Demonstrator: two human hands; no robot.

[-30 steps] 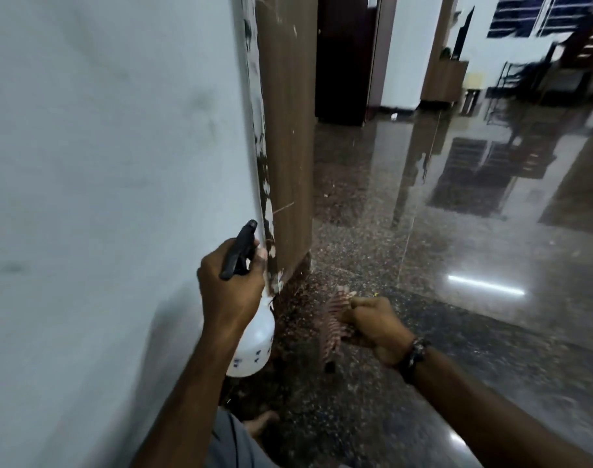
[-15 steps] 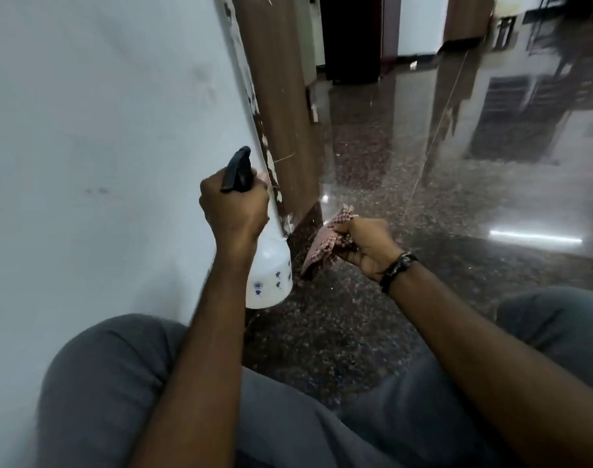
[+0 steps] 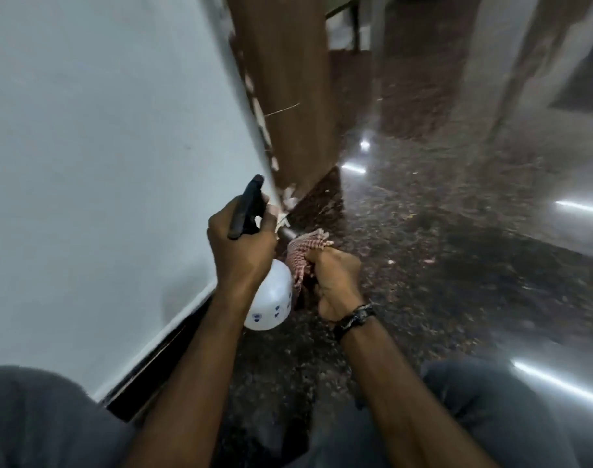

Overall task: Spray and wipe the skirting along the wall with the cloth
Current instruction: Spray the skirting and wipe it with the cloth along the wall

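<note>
The left hand (image 3: 243, 249) is closed around the black trigger head of a white, rounded plastic spray bottle (image 3: 271, 300), held just beside the wall. The right hand (image 3: 335, 282) is clenched on a bunched red-and-white checked cloth (image 3: 303, 253), pressed near the dark skirting (image 3: 160, 354) along the foot of the pale wall (image 3: 102, 146). The cloth is judged soft and light, best gripped as a wad; the bottle light and smooth, best held at its neck. Open polished speckled floor (image 3: 440, 265) lies to the right; a brown wooden door frame (image 3: 288, 96) closes the run ahead.
</note>
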